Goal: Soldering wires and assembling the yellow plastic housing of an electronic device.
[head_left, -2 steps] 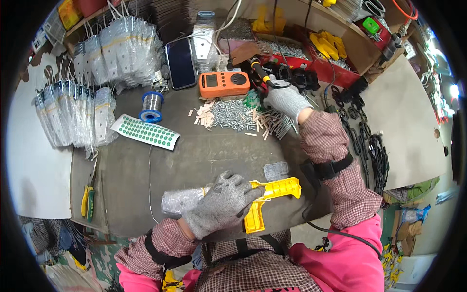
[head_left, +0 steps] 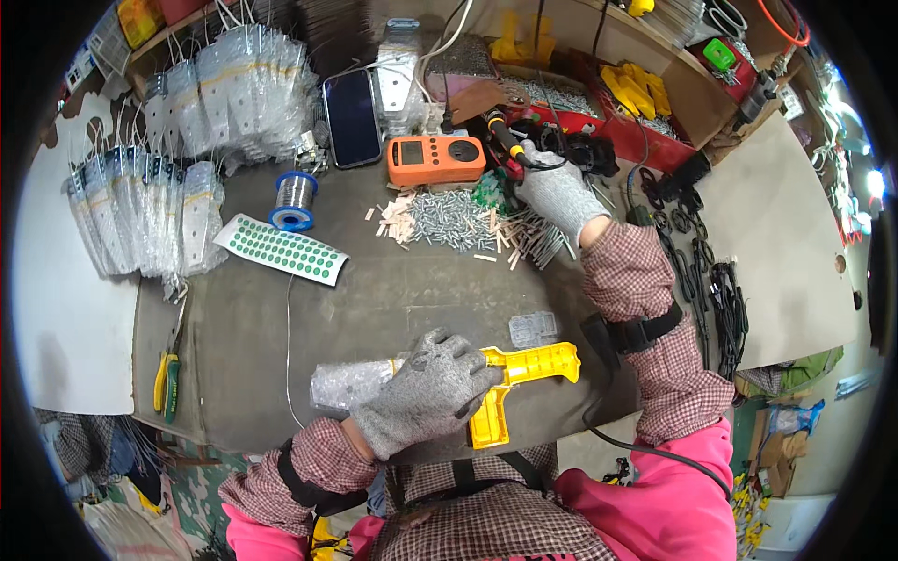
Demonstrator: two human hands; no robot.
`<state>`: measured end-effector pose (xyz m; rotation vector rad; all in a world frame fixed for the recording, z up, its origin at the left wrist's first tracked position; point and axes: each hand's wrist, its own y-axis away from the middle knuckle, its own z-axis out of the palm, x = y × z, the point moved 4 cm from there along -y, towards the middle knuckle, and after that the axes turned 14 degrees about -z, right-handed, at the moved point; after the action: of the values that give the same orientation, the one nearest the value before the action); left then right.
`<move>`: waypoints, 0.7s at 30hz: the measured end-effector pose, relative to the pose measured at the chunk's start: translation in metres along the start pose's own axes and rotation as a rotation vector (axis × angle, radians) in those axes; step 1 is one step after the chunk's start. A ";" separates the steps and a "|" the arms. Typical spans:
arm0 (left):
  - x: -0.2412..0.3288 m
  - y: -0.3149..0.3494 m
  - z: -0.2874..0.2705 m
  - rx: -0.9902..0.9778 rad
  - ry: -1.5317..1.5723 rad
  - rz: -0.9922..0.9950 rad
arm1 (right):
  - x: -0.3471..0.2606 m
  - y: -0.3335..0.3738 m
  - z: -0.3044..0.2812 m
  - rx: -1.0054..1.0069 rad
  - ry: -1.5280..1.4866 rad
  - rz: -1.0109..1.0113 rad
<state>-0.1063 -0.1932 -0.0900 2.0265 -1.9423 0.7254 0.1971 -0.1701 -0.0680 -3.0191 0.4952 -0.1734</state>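
Note:
My left hand (head_left: pixel 418 388), in a grey glove, presses its fingers on the upper left part of a yellow plastic half-shell (head_left: pixel 538 363) shaped like a pistol grip. The shell lies open side up near the table's front edge. A bubble-wrapped piece (head_left: pixel 348 385) sits to the left, partly under that hand. Farther off, my gloved right hand (head_left: pixel 561 194) closes round the lower end of a yellow-and-black soldering iron (head_left: pixel 506 138). Its cord loops by my fingers. Below that hand lies a pile of long screws (head_left: pixel 543 239), beside short screws (head_left: pixel 451 220).
An orange meter (head_left: pixel 435 161), a phone (head_left: pixel 353 119), a solder spool (head_left: pixel 294 201) and a sheet of green stickers (head_left: pixel 282 250) lie around the table. Bubble-wrapped parts (head_left: pixel 224 93) stack at back left. Pliers (head_left: pixel 169 374) rest at left; black cables (head_left: pixel 727 304) at right.
The view has shifted slightly, so the far things sit a little more to the right. Both hands keep their places on the same things.

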 end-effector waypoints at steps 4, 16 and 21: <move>-0.005 0.004 -0.003 0.084 -0.012 0.042 | -0.010 0.002 -0.011 0.101 0.057 -0.019; -0.001 0.001 -0.001 0.076 -0.078 0.081 | -0.009 0.000 0.001 -0.176 -0.047 0.007; -0.004 0.005 0.000 0.098 -0.062 0.067 | -0.019 -0.001 -0.019 -0.119 -0.009 0.071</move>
<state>-0.1111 -0.1898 -0.0924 2.0720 -2.0566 0.7972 0.1768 -0.1643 -0.0514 -3.1098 0.6321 -0.1298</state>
